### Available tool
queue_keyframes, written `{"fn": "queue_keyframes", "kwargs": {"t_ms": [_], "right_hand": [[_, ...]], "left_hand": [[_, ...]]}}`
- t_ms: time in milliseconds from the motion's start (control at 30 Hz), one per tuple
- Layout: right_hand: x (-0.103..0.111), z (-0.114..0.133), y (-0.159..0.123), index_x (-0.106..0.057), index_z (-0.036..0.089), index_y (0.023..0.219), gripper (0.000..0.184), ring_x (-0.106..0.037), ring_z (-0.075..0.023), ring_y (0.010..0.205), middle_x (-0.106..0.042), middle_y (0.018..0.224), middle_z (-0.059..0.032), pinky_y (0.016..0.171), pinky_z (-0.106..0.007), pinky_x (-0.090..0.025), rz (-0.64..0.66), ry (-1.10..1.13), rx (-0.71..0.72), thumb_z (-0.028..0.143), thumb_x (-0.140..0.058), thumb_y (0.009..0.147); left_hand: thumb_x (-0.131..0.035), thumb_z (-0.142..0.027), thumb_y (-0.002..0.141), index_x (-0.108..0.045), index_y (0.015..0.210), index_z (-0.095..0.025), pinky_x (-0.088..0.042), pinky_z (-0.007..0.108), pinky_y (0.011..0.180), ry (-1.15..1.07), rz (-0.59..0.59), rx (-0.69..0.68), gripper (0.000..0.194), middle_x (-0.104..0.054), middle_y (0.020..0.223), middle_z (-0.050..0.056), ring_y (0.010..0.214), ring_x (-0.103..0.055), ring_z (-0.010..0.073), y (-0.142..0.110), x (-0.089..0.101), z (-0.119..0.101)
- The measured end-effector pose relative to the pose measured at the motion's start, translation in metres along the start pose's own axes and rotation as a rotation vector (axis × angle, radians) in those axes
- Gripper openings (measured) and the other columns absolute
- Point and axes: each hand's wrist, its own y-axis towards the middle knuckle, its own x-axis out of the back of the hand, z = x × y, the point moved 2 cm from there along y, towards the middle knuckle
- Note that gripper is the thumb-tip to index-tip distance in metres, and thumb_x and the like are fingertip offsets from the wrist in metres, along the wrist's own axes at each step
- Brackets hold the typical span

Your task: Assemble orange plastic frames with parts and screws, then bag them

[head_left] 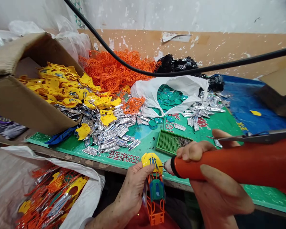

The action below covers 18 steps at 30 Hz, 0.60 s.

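Note:
My left hand (133,194) is shut on a plastic toy assembly, gripping its round yellow piece (152,161). Below that piece hang a teal part (156,190) and an orange lattice frame (156,216). My right hand (219,187) grips a thick orange electric screwdriver (216,165), whose small metal tip meets the yellow piece at its right side. A pair of metal scissors (252,137) lies along the top of the screwdriver, and fingers of my right hand are near it. A green perforated tray (171,142) holding small dark screws sits just beyond my hands.
A green printed mat (68,148) covers the bench, heaped with silver foil-backed pieces (111,135). Behind are a cardboard box (25,101) of yellow parts, orange frames (114,71), and a white bag (147,95) of teal parts. A white sack (11,181) sits lower left. A black cable (143,68) crosses overhead.

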Motion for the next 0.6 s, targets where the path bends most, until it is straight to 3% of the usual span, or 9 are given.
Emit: {"fn": "queue_keyframes", "kwargs": {"t_ms": [233,600], "right_hand": [[0.0002,-0.0034,-0.0034,-0.056,0.032,0.109,0.049,-0.055,-0.0137,0.064,-0.06,0.069,0.0059,0.068,-0.035,-0.051,-0.006,-0.067,-0.01,0.008,-0.067,0.068],[-0.0011,-0.0047,-0.0043,-0.058,0.029,0.103,0.041,-0.055,-0.0131,0.061,-0.061,0.066,0.0062,0.065,-0.033,-0.049,0.034,-0.026,-0.026,0.013,-0.07,0.068]], "left_hand": [[-0.081,-0.033,0.057,-0.067,0.074,-0.011,-0.041,0.019,0.044,0.001,-0.028,0.019,0.031,-0.064,0.056,0.0,0.045,-0.052,0.0084,-0.0002,-0.0026,-0.0004],[-0.08,-0.032,0.062,-0.067,0.076,-0.009,-0.04,0.018,0.047,0.024,0.02,0.006,0.03,-0.064,0.06,0.002,0.048,-0.052,0.008,-0.0042,0.0023,0.0]]}}
